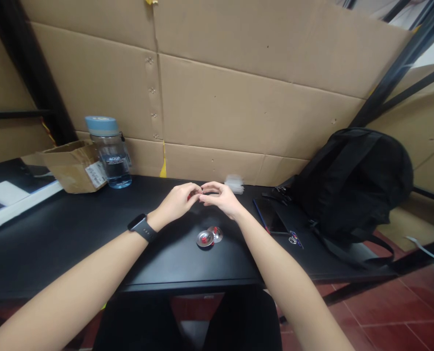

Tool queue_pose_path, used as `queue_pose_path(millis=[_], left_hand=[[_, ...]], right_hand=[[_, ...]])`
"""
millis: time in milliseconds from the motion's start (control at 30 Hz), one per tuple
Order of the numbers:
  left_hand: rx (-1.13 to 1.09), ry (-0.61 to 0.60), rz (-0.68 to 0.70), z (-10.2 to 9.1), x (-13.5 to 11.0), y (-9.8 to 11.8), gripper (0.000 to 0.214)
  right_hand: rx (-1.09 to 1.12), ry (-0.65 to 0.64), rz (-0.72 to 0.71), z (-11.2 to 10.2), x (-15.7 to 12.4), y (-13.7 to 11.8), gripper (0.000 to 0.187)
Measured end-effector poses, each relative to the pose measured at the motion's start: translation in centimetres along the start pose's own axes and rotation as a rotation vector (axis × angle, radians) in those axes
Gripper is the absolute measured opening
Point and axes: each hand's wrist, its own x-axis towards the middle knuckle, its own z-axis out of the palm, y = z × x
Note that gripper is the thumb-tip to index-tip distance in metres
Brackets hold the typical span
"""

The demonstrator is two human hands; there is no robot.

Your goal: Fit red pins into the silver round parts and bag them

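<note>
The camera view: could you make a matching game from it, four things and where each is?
1. Water bottle
2. Black backpack
3. Watch
4. Shiny round pieces

A. On the left wrist
B. On the table, between the left forearm and right forearm
C. Beside the cardboard box
D. At the table's right side

Pairs: 1-C, 2-D, 3-A, 4-B

Your fingers (214, 185) hide most of the small red thing (190, 197), so you can't tell its shape. One shiny round piece (204, 234) covers part of another piece (218, 235). The left edge cuts off the long white thing (19, 208).
</note>
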Motion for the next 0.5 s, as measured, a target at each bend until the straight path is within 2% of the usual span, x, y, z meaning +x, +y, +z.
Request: queue_pose_path(millis=[133,200,400,500], left_hand=[[0.067,-0.092,0.007,-0.3,0.2,-0.8,0.017],[0.137,-0.106,-0.022,-0.7,0.2,-1.7,0.024],[0.314,-0.125,-0.097,-2.2,-0.2,-5.7,0.026],[0.309,-0.166,-0.106,-2.4,-0.6,-6.8,0.024]], right_hand=[[-0.024,0.041,-0.009,0.1,0.3,0.4,0.052],[-0.114,0.068,-0.035,-0.6,0.5,0.5,0.051],[-0.824,0.129,-0.121,-5.2,0.1,-0.6,0.039],[-0.954,0.152,-0.034,-7.2,-0.3,-1.0,0.038]])
